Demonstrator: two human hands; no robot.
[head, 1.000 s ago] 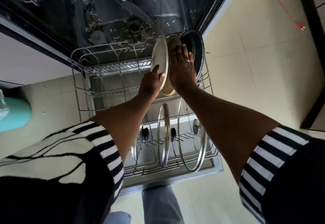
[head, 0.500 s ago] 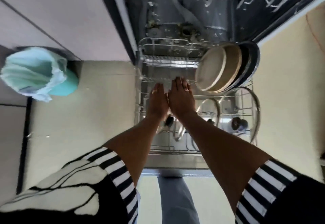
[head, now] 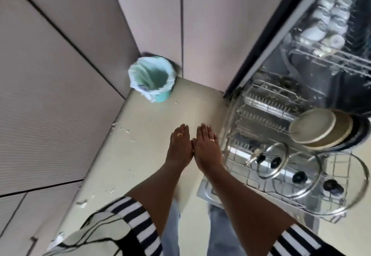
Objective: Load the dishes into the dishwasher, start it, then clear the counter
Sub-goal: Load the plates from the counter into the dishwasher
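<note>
The dishwasher stands open at the right, its lower wire rack (head: pixel 239 115) pulled out over the door. Cream plates (head: pixel 313 125) and a dark plate (head: pixel 361 133) stand on edge at the rack's far side. Several glass pot lids (head: pixel 273 160) with black knobs stand in the near rows. White cups (head: pixel 329 20) fill the upper rack. My left hand (head: pixel 179 146) and my right hand (head: pixel 206 147) hover side by side over the floor, left of the rack, palms down, fingers straight, holding nothing.
A teal waste bin (head: pixel 151 79) with a pale liner stands in the corner by the beige cabinet doors (head: pixel 156 14). Small white scraps lie on the cream floor (head: pixel 128 133). My legs in blue jeans (head: pixel 172 233) stand below.
Both hands let go of the plates in the rack and drew back to the left, off the rack. The view swung left, bringing the bin and cabinets into sight.
</note>
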